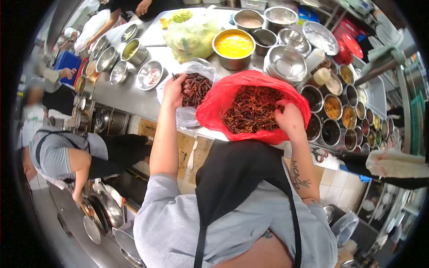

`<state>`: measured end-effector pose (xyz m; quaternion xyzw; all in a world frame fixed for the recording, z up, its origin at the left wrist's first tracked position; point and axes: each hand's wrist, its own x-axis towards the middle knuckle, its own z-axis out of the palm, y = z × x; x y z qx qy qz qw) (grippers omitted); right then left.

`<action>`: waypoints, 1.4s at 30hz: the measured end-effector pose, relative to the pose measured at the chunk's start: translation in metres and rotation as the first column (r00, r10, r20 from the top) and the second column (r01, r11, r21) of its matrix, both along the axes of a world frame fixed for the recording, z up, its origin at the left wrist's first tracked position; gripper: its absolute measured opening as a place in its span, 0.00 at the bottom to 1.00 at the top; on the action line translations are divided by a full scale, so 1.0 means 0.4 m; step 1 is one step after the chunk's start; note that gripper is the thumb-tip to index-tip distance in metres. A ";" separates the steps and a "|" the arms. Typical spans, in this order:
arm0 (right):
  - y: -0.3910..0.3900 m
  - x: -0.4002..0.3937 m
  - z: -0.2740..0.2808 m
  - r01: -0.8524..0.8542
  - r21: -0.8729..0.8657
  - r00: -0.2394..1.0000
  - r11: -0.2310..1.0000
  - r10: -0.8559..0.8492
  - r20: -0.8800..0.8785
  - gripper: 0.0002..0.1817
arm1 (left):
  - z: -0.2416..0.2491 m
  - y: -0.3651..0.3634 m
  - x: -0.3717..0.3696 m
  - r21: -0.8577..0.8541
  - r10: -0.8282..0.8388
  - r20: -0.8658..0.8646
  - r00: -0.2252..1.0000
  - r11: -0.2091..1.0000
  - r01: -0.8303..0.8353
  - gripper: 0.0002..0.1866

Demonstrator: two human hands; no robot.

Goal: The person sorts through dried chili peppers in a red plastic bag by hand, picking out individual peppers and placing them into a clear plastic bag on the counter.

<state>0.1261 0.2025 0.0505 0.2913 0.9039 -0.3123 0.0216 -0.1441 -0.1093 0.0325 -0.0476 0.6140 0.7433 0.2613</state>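
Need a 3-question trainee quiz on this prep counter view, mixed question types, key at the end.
1. True or false: the right hand reaches over the edge of the red bag.

2. Multiple choice: what is the left hand at?
a) a stack of plates
b) dark red pods in a pale bag
c) a knife on a board

3. Fill in the blank: the contents of the metal pot beyond the two bags are bright ____.

Key: 1 true; 2 b; 3 yellow
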 end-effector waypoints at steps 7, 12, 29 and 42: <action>-0.027 -0.038 -0.011 -0.414 0.078 0.907 0.907 0.419 -0.054 0.35 | -0.106 -0.023 -0.036 -0.883 -0.612 -0.338 0.715 0.469 -0.015 0.50; -0.063 -0.049 -0.075 -0.433 0.198 0.900 0.879 0.408 0.156 0.37 | -0.083 0.009 0.055 -0.991 -0.696 -0.064 0.715 0.127 0.035 0.55; -0.007 -0.009 -0.126 -0.140 0.027 0.941 0.990 0.142 -0.307 0.18 | -0.103 0.388 0.356 -0.836 -0.798 -0.439 0.413 0.531 0.137 0.15; -0.028 -0.047 -0.072 -0.350 -0.068 0.829 0.934 0.275 -0.488 0.11 | -0.031 0.371 0.386 -0.717 -0.703 -0.638 0.313 0.691 0.090 0.09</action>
